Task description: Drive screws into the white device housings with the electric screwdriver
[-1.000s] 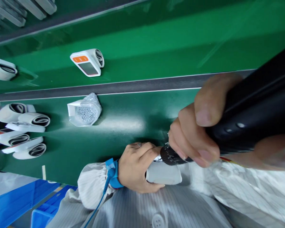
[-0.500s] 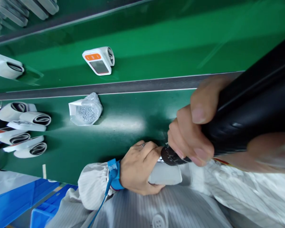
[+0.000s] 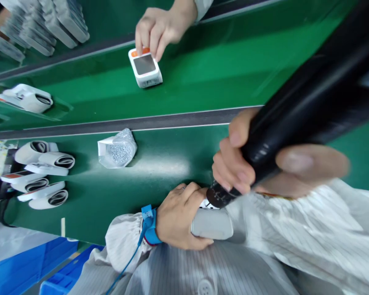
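Near my body, my left hand [image 3: 180, 219] is wrapped around a wrist blood pressure monitor [image 3: 213, 224], whose grey cuff faces me and whose white casing shows only in part. A blue strap with a cord circles that wrist. My right hand [image 3: 235, 164] grips a thick black electric screwdriver [image 3: 283, 119], tilted up to the right. Its nose, with a marked dial ring, is at the monitor's white casing beside my left fingers. The very tip is hard to make out. Further off on the bench stands an open clear bag of small silvery screws [image 3: 119, 151].
Several cuffed monitors [image 3: 49, 198] lie at the bench's left. Beyond a dark rail [image 3: 172, 121] runs a green belt [image 3: 221, 78]; there, a co-worker's hand [image 3: 166, 30] touches an orange-and-white monitor [image 3: 146, 69]. Another monitor [image 3: 24, 98] sits further left. Blue crates [image 3: 21, 262] are below.
A co-worker's hand has come in and taken hold of the monitor on the belt, which has turned. My right hand and the screwdriver have shifted left and tilted more upright. The view has shifted slightly.
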Action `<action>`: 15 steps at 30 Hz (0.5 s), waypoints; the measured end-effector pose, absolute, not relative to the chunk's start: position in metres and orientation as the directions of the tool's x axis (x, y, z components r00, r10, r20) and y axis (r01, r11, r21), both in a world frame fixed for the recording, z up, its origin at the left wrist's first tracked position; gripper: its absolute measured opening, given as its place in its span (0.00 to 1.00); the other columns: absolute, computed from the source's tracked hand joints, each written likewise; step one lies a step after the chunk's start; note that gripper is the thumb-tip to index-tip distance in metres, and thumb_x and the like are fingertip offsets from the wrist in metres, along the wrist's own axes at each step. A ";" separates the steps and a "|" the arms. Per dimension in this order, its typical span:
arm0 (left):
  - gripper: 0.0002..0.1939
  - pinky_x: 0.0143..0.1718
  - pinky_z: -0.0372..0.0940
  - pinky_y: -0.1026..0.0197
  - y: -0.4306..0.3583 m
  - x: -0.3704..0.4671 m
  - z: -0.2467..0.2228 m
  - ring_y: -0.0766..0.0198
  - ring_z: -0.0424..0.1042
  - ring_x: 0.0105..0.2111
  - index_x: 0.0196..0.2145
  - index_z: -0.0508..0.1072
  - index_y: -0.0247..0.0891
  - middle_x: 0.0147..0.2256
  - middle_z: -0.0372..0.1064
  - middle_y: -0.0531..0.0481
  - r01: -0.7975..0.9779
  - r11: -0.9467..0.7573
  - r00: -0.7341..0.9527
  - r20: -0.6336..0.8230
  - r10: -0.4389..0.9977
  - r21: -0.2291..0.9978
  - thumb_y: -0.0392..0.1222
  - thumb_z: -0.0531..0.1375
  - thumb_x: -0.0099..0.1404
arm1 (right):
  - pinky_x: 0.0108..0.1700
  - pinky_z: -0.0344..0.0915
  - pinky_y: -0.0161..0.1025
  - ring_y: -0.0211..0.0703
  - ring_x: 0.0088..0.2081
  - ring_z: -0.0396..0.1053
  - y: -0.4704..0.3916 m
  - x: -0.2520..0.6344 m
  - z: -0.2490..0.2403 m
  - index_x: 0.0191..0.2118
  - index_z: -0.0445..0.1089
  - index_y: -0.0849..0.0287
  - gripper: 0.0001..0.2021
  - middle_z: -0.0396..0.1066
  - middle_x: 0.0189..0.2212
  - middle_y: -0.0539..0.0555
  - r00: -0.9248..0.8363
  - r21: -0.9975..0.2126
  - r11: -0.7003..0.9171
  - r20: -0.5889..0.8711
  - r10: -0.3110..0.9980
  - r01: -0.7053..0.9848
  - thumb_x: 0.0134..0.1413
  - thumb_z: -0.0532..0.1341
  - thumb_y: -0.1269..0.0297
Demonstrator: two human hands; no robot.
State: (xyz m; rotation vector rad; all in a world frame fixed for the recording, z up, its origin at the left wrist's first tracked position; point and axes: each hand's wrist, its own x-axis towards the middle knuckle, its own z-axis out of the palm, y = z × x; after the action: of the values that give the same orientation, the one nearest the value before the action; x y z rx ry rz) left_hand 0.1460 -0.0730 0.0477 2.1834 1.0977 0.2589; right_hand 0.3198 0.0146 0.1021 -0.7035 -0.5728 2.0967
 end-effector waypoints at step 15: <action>0.27 0.39 0.68 0.58 0.114 0.077 0.041 0.59 0.70 0.39 0.43 0.69 0.33 0.39 0.70 0.44 0.213 0.089 0.087 -0.109 0.990 0.973 0.54 0.64 0.50 | 0.20 0.58 0.33 0.31 0.16 0.56 0.075 0.322 0.031 0.25 0.59 0.59 0.10 0.56 0.15 0.45 -0.147 -0.447 -0.487 -0.605 0.782 -0.750 0.46 0.58 0.58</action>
State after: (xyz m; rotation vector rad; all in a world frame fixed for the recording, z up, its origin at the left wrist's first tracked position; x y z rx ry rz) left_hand 0.0769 0.1139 0.0406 1.3293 1.3306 0.9558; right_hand 0.3220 0.0755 0.0313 -0.9954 -0.0466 1.8261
